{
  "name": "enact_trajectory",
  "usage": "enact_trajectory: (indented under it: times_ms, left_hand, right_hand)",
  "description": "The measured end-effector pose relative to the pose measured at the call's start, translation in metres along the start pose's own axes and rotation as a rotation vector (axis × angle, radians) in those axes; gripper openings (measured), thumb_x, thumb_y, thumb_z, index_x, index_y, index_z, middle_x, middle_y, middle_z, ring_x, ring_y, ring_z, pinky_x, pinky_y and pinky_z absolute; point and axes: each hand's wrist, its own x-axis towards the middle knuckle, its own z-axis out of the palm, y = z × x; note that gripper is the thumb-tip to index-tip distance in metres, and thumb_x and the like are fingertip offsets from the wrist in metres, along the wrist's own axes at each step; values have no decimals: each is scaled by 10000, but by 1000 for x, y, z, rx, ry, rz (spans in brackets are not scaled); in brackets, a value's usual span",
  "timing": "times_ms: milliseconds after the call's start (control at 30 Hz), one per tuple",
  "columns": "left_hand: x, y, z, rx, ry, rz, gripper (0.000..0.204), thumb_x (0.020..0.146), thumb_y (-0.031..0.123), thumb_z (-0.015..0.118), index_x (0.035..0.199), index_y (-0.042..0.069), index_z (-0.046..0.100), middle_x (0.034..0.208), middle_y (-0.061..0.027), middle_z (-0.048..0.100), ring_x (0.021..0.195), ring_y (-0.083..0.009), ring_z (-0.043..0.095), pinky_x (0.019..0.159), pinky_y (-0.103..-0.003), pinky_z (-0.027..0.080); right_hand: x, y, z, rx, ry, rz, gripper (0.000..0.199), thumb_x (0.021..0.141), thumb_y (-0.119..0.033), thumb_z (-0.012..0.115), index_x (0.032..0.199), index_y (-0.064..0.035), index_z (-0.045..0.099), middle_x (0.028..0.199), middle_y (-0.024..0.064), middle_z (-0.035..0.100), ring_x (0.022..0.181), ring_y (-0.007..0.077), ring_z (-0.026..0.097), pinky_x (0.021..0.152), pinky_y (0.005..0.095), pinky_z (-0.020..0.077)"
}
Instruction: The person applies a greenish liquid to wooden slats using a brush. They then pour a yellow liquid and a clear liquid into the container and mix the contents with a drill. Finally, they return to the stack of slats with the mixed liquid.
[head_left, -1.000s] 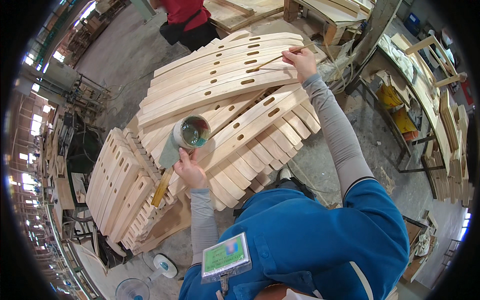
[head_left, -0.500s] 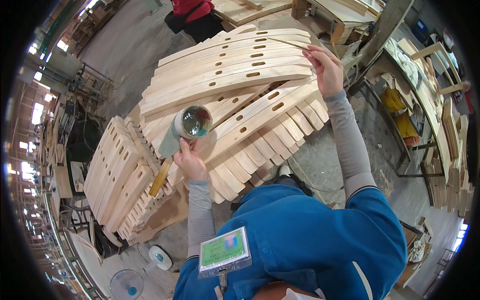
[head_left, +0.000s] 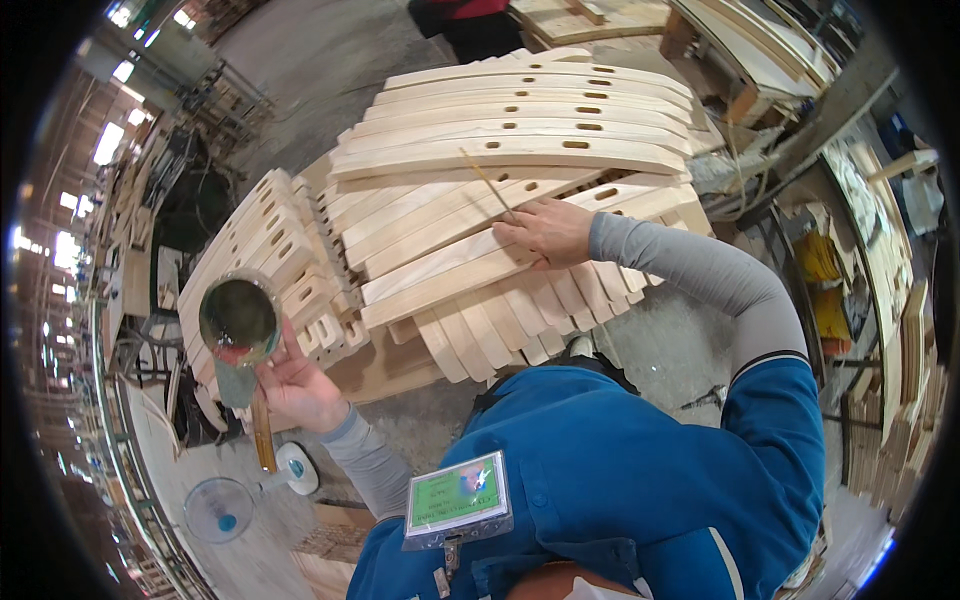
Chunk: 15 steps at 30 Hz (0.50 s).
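My left hand (head_left: 296, 384) holds a round metal can (head_left: 238, 318) of dark liquid, together with a putty knife whose wooden handle (head_left: 262, 438) hangs below the hand, out to the left of the stack. My right hand (head_left: 548, 230) rests on a pile of curved pale wooden slats (head_left: 520, 150) with oval slots, and grips a thin wooden stick (head_left: 488, 184) that points up and left across the boards. Grey sleeves and a blue vest cover my arms and chest, with a green badge (head_left: 458, 498) clipped on.
A second pile of slotted wooden pieces (head_left: 262, 250) stands left of the main stack. A small blue fan (head_left: 222, 508) sits on the concrete floor at lower left. Workbenches and more timber (head_left: 770, 50) line the right side. A person in red (head_left: 470, 12) is at the top.
My view has shifted right. My right hand has come down from the far top of the stack to its middle. The left hand with the can has swung out to the left.
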Motion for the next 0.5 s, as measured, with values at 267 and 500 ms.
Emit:
enact_trajectory:
  times_ms: [267,500]
  left_hand:
    - [-7,84,-87,80,148,264,310,847,118,449,1048,-118,447,1123,-216,481,1006,-297,503,965,-494,378]
    - [-19,119,-127,182,291,286,398,793,127,493,1084,-121,383,1127,-205,460,1045,-311,476,983,-474,366]
  right_hand:
    - [-2,-18,-15,-26,-160,80,790,660,-288,693,1282,-14,289,1136,169,447,1055,300,435,869,384,390]
    - [17,-4,-39,-46,-20,194,674,670,-216,618,1238,-10,318,1042,176,485,915,315,494,729,387,469]
